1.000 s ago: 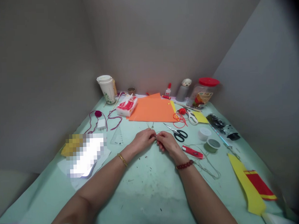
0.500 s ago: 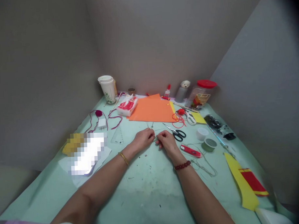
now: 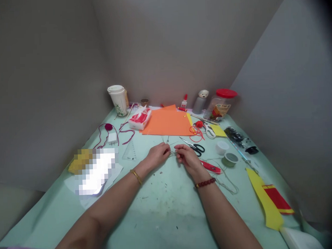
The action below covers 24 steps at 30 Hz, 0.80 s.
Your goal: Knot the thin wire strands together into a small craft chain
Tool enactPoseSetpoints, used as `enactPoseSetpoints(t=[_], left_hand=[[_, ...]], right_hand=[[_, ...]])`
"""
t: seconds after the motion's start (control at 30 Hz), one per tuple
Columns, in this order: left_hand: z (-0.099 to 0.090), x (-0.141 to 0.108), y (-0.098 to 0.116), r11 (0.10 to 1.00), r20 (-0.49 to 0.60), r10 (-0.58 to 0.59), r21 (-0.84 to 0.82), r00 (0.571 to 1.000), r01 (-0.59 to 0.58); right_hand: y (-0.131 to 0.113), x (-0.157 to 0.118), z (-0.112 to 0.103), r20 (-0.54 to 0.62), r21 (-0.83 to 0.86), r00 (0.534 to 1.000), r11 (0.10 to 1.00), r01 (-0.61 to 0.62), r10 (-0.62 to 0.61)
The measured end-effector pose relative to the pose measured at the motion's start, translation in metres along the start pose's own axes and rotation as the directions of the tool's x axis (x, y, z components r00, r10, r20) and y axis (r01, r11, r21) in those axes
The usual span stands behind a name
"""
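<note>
Pinching a thin pale strand (image 3: 171, 153) between them, the left hand (image 3: 156, 156) and the right hand (image 3: 187, 159) meet just above the mint-green covering of the counter (image 3: 161, 215). Both hands are closed on the strand with their fingers curled inward, and it runs out a little past them on either side. A gold bracelet (image 3: 136, 177) circles the left wrist and a red beaded bracelet (image 3: 205, 182) the right. Just beyond the right hand lie black-handled scissors (image 3: 196, 147), with a red packet (image 3: 211, 167) and a loose coil of pale cord (image 3: 228, 184) beside it. Farther off sit an orange sheet (image 3: 166, 122), a tissue pack (image 3: 140, 119), a small glue bottle (image 3: 184, 101) and a red-lidded jar (image 3: 221, 104). The jar's label and the tissue pack's red printing are too small to read.
</note>
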<state>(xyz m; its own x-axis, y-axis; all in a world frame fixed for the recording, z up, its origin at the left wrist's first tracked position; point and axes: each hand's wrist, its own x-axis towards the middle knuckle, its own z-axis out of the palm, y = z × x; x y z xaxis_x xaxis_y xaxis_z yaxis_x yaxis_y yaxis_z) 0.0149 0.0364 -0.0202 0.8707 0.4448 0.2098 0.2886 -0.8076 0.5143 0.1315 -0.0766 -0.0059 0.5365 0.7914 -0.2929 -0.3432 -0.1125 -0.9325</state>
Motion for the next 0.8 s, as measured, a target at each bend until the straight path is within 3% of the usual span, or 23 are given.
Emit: enactPoseSetpoints(t=[0.13,0.27,0.37,0.5,0.63,0.8], left_hand=[[0.001,0.0,0.0,1.0,0.009,-0.01,0.009,1.0,0.01],[0.002,-0.001,-0.002,1.0,-0.006,0.014,0.016,1.0,-0.014],[0.002,0.0,-0.003,1.0,-0.013,0.022,0.017,1.0,-0.021],[0.001,0.0,-0.002,1.0,-0.001,0.018,0.008,1.0,-0.018],[-0.001,-0.001,0.001,1.0,0.026,0.003,-0.011,1.0,-0.003],[-0.006,-0.012,0.006,0.99,-0.083,-0.051,-0.135,0.995,0.04]], right_hand=[[-0.006,-0.004,-0.001,0.132,0.078,0.991,0.997,-0.014,0.003],[-0.009,-0.006,0.002,0.212,-0.046,0.977,0.999,-0.014,0.023],[-0.007,-0.006,0.002,0.165,-0.28,0.986,0.96,0.029,0.018],[-0.001,-0.003,0.002,-0.01,-0.508,0.992,0.855,0.105,-0.128],[0.003,-0.001,0.004,-0.151,-0.325,0.983,0.944,0.048,-0.102],[0.002,0.001,0.004,-0.158,-0.057,0.987,0.998,0.001,-0.01]])
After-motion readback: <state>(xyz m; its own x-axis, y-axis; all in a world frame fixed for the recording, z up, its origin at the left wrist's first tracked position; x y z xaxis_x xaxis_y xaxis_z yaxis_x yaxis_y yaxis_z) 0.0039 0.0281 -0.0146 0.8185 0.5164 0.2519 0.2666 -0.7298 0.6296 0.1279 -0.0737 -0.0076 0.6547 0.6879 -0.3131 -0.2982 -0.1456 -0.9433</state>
